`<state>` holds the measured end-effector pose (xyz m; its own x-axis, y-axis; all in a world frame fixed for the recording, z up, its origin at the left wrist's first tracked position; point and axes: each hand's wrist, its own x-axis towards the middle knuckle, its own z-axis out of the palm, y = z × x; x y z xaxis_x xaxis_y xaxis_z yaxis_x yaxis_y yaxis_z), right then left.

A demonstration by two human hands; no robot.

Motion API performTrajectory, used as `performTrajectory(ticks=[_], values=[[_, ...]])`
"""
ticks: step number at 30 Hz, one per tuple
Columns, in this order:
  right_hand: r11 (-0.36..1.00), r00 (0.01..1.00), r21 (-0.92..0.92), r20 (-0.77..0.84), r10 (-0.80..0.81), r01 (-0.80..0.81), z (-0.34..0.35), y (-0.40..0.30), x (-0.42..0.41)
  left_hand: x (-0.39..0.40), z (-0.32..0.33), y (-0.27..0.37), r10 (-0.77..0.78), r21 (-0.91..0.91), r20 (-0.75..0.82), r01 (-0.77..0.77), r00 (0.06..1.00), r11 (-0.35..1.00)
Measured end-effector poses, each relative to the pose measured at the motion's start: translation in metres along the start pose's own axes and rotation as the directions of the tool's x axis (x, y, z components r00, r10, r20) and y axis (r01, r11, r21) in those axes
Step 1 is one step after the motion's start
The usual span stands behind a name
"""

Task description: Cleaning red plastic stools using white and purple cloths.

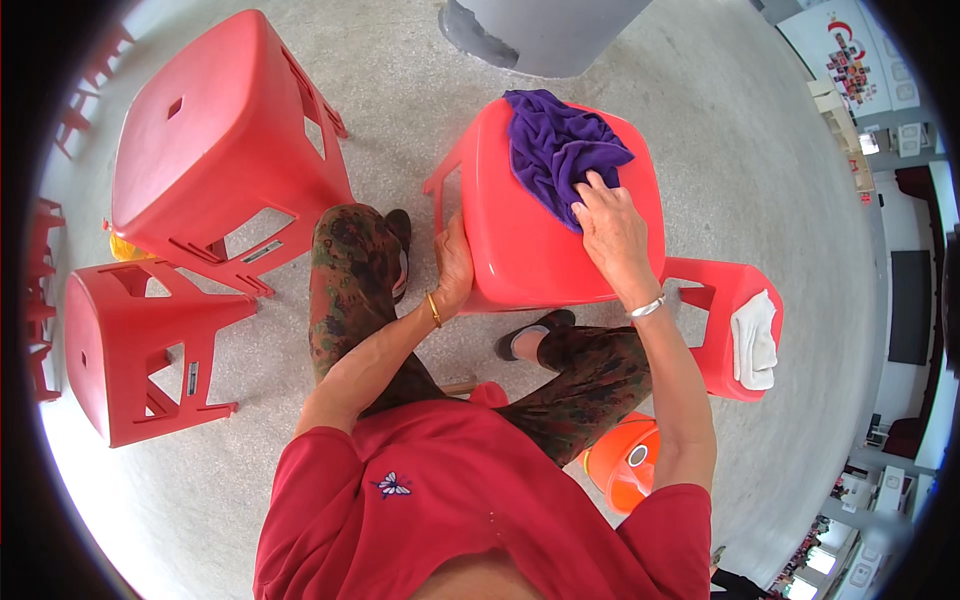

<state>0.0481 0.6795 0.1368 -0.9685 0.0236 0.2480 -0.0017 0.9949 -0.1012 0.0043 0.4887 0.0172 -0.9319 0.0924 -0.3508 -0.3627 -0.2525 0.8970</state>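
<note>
A red plastic stool (555,266) stands upright between my knees, its smooth seat facing me. Against the left side of that seat, my left hand (454,256) holds the stool, with some fingers hidden by its edge. A crumpled purple cloth (559,150) lies over the far part of the seat. My right hand (615,225) has its fingers on the near right edge of the cloth, gripping a fold of it.
Two more red stools, a tall one (199,127) and a lower one (135,352), are on the left. At right a small red stool (720,330) carries a folded white cloth (754,341). An orange bucket (622,457) sits by my right leg. A grey column (547,37) rises ahead.
</note>
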Motion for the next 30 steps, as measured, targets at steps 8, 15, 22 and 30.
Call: performTrajectory(ticks=[8, 15, 22, 30], values=[[0.976, 0.999, -0.215, 0.013, -0.036, 0.038, 0.01, 0.023, 0.009, 0.003, 0.005, -0.004, 0.031, -0.003, 0.002, -0.031, 1.0, 1.0], [0.956, 0.983, -0.229, -0.067, 0.172, -0.183, 0.043, 0.068, 0.074, -0.001, 0.004, -0.002, 0.076, -0.014, 0.002, -0.076, 0.997, 0.997], [0.945, 0.966, -0.223, -0.153, 0.208, -0.238, 0.051, 0.029, 0.089, -0.001, 0.004, -0.002, 0.122, 0.026, 0.013, -0.122, 0.992, 0.992], [0.999, 0.995, 0.052, -0.096, -0.011, 0.016, 0.029, -0.047, 0.055, 0.019, -0.006, -0.03, 0.022, -0.115, 0.032, -0.018, 0.999, 0.993]])
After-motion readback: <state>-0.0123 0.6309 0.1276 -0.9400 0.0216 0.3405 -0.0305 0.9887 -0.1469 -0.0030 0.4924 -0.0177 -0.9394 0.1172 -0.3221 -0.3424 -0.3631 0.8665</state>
